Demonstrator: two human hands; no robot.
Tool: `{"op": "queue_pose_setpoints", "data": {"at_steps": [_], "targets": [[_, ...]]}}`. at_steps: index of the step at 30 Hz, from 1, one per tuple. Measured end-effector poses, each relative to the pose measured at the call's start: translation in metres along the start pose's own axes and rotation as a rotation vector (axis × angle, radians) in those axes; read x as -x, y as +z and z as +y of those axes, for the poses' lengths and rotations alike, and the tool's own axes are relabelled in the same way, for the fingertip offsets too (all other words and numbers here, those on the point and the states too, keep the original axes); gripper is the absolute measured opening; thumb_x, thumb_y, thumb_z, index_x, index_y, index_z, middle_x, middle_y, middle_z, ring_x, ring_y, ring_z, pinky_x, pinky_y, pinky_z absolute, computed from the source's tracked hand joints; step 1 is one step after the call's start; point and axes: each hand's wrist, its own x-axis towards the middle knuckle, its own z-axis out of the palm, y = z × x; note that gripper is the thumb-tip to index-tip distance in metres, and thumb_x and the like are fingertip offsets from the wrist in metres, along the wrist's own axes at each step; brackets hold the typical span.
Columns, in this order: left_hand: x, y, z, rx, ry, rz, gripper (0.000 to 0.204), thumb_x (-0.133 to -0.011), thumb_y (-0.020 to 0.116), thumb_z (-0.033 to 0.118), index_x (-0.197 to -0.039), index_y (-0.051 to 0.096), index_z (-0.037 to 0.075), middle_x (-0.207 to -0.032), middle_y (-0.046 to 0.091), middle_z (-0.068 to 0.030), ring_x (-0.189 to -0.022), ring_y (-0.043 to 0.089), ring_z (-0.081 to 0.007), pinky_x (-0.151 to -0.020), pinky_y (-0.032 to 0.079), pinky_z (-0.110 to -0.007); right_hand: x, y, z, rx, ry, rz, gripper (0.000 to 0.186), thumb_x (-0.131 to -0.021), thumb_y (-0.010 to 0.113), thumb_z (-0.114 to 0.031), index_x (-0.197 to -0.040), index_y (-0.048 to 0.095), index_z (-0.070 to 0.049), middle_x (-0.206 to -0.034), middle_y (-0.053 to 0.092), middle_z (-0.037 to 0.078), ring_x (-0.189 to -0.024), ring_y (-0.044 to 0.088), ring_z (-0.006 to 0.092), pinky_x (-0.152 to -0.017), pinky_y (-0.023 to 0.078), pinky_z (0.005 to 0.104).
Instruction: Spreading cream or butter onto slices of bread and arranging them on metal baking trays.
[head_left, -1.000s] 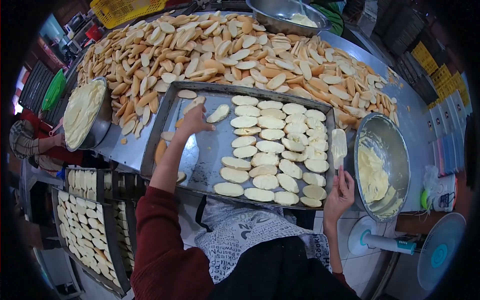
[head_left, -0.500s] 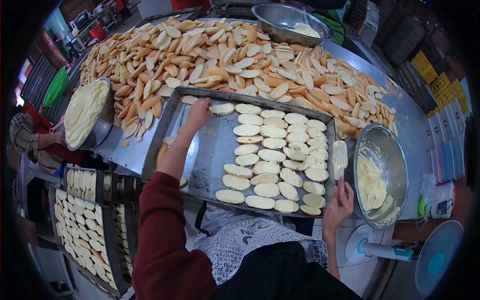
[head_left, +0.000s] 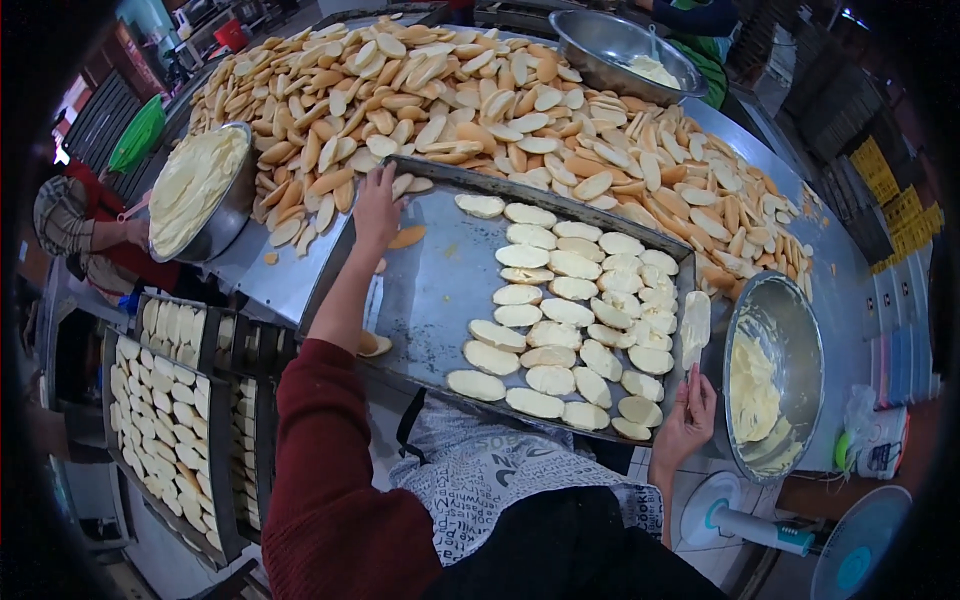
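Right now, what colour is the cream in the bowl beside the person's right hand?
The cream is pale yellow, seen best in the head view.

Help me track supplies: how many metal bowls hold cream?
3: a heaped bowl at the left end of the bread pile, a far bowl behind it, and a near bowl right of the baking tray. More may be hidden.

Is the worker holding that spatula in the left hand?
No, the right hand grips the spatula, close to the metal bowl of cream.
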Motion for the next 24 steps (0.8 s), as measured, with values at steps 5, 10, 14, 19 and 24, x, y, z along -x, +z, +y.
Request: {"op": "queue_pose_setpoints", "data": {"at_steps": [5, 10, 14, 19, 24], "targets": [[0.001, -0.054, -0.018, 0.125, -0.06, -0.121, 0.038, -0.07, 0.074, 0.01, -0.106, 0.061, 0.006, -0.1, 0.062, -0.0135, -0.098, 0.058, -0.0325, -0.085, 0.046, -0.04, 0.002, -0.003, -0.002, 0.029, 0.035, -0.017, 0.031, -0.091, 0.057, -0.001, -0.122, 0.061, -0.003, -0.113, 0.057, 0.009, -0.098, 0.055, 0.0135, -0.086, 0.043, 0.0244], [0.037, -0.088, -0.045, 0.084, 0.047, -0.459, 0.028, -0.066, 0.075, 0.01, -0.093, 0.066, 0.007, -0.095, 0.065, -0.0097, -0.097, 0.058, -0.0299, -0.083, 0.047, -0.039, 0.001, -0.006, 0.002, 0.049, 0.032, -0.028, 0.032, -0.091, 0.057, -0.001, -0.123, 0.06, -0.002, -0.113, 0.057, 0.009, -0.1, 0.055, 0.0143, -0.088, 0.043, 0.0248], [0.066, -0.09, -0.041, 0.04, 0.165, -0.407, 0.033, -0.063, 0.075, 0.009, -0.095, 0.067, 0.007, -0.099, 0.066, -0.0084, -0.1, 0.056, -0.0281, -0.085, 0.045, -0.039, -0.001, -0.002, 0.002, 0.058, 0.0, -0.06, 0.032, -0.091, 0.057, -0.001, -0.123, 0.06, -0.002, -0.114, 0.057, 0.009, -0.101, 0.055, 0.0141, -0.089, 0.043, 0.0249], [0.071, -0.061, -0.041, -0.262, 0.234, -0.44, 0.034, -0.068, 0.072, 0.005, -0.101, 0.066, 0.009, -0.098, 0.065, -0.0066, -0.094, 0.057, -0.0299, -0.082, 0.046, -0.04, 0.001, 0.004, -0.002, -0.03, -0.001, -0.052, 0.032, -0.091, 0.057, -0.001, -0.122, 0.061, -0.004, -0.113, 0.058, 0.009, -0.098, 0.056, 0.0139, -0.085, 0.044, 0.0247], [0.053, -0.048, -0.027, 0.428, -0.267, 0.054, 0.026, -0.076, 0.069, 0.014, -0.099, 0.063, 0.003, -0.092, 0.064, -0.0106, -0.086, 0.06, -0.0312, -0.073, 0.048, -0.04, 0.001, -0.005, -0.002, 0.001, 0.021, -0.056, 0.032, -0.092, 0.057, -0.001, -0.123, 0.06, -0.002, -0.115, 0.057, 0.009, -0.101, 0.056, 0.0141, -0.089, 0.043, 0.0246]]}}
